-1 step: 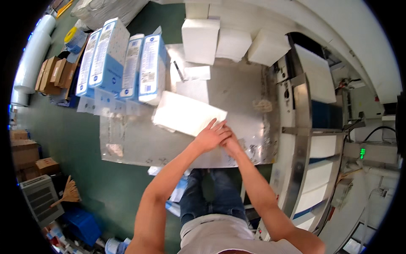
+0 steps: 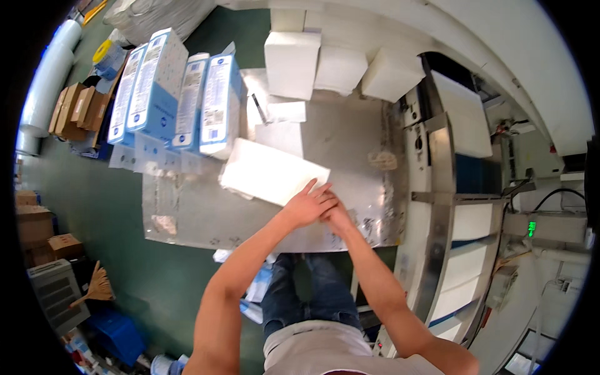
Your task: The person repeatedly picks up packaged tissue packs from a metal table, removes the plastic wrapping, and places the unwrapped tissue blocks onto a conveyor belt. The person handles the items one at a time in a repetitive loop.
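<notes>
A white stack of folded paper lies slanted on the metal table. My left hand rests on the stack's near right end, fingers stretched over its top edge. My right hand is pressed against the left one at the same end; its fingers are hidden beneath the left hand. Both forearms reach in from the lower edge.
Tall blue and white packs stand in a row at the table's left back. More white paper stacks sit at the back. Loose white sheets lie mid-table. A conveyor machine runs along the right. Cardboard boxes stand on the green floor.
</notes>
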### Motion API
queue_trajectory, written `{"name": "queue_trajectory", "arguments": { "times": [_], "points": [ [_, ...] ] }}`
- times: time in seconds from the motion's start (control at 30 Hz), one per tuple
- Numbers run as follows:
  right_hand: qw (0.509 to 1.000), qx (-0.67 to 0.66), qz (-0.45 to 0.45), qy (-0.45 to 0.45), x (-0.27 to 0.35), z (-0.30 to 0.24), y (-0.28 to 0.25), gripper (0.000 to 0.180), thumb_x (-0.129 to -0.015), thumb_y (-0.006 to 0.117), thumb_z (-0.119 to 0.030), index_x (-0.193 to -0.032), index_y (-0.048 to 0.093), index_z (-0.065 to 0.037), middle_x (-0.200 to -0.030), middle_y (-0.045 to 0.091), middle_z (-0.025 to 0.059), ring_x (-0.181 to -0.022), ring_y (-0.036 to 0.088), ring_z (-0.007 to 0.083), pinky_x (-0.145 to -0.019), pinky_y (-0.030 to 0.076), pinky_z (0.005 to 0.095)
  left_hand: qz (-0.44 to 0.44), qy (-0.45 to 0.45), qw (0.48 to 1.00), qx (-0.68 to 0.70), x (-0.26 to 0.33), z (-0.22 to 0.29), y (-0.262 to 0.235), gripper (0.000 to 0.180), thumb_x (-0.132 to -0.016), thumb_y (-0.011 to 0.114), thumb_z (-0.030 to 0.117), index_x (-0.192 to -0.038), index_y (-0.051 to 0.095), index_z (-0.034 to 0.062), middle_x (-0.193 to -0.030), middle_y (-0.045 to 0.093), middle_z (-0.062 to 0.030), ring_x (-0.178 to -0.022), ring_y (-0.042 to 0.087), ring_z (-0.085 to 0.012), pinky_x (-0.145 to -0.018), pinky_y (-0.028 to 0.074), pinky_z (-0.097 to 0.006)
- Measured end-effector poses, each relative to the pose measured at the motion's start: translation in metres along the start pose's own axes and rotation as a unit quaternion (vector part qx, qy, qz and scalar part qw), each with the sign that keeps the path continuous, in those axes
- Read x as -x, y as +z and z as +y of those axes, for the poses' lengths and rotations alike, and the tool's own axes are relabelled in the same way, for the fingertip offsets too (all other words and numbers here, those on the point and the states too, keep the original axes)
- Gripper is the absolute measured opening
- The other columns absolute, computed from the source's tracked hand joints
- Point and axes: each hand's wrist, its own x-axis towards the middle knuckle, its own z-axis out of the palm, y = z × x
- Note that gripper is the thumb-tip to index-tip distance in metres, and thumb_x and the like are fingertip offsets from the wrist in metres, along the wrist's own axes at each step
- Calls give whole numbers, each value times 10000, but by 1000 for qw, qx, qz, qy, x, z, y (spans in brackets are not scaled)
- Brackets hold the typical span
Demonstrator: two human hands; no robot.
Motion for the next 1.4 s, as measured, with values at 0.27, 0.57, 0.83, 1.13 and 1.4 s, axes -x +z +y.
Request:
{"name": "queue_trajectory", "arguments": {
  "times": [0.27,0.57,0.83,1.13,1.4],
  "points": [
    [997,53,-33,44,-3,-44,-24,796,-719,554,118,-1483,441,-73,-1310,599,68,-1094,638,204,-936,540,348,-23,33,997,-66,-7,-12,3,242,-913,643,370,-940,710,139,-1090,675,-15,-1394,458,-238,-1242,227,-576],
    [718,579,223,-316,-85,-281,-101,396,-833,723,-110,-1218,668,-37,-1074,717,112,-1016,685,257,-924,535,383,-53,23,995,-78,-6,-10,-5,304,-923,644,413,-878,736,127,-1074,670,-14,-1411,436,-242,-1241,219,-590],
    [545,602,412,-414,-122,-465,-139,948,-725,828,-98,-1539,342,-56,-1389,536,270,-1244,558,412,-1027,484,468,-67,23,995,-65,-9,-9,-8,302,-912,659,410,-910,740,119,-1087,669,-10,-1420,427,-239,-1241,218,-590],
    [614,667,323,-272,-137,-493,-140,1237,-670,895,-146,-1637,124,-111,-1448,545,262,-1302,562,423,-1072,491,470,-61,26,996,-62,-5,-11,-9,255,-898,674,381,-857,728,135,-1099,668,-7,-1421,439,-245,-1238,221,-614],
    [401,815,352,-227,-125,-464,-92,1064,-757,876,-240,-1614,251,-148,-1478,509,186,-1350,510,383,-1100,452,492,-89,5,993,-73,-4,-10,-12,290,-907,671,409,-936,742,129,-1100,669,-9,-1422,429,-231,-1252,190,-592]
  ]
}}
